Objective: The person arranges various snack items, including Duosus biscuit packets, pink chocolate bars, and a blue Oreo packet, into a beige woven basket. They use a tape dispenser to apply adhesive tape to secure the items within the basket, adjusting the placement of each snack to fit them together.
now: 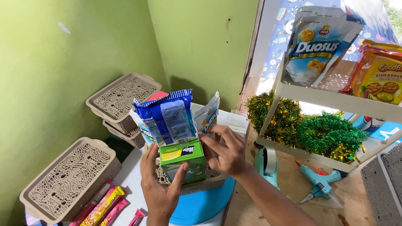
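A small green carton (pixel 183 161) stands upright in a beige lattice basket (pixel 209 181). My left hand (pixel 161 188) grips the carton from below and the front, thumb across its face. Behind it stands a blue snack packet (pixel 167 117), with a second blue and white packet (pixel 208 115) to its right. My right hand (pixel 224 152) reaches in from the right, fingers spread and touching the carton's right edge and the packets. The basket rests on a round blue lid (pixel 205 205).
Beige lattice trays lie to the left (pixel 67 180) and stacked at the back (pixel 123 98). Pink and yellow snack sticks (pixel 104 207) lie at bottom left. A white shelf (pixel 335 100) holds biscuit packets and green tinsel (pixel 322 134). A glue gun (pixel 316 180) and tape dispenser (pixel 268 165) lie on the wooden table.
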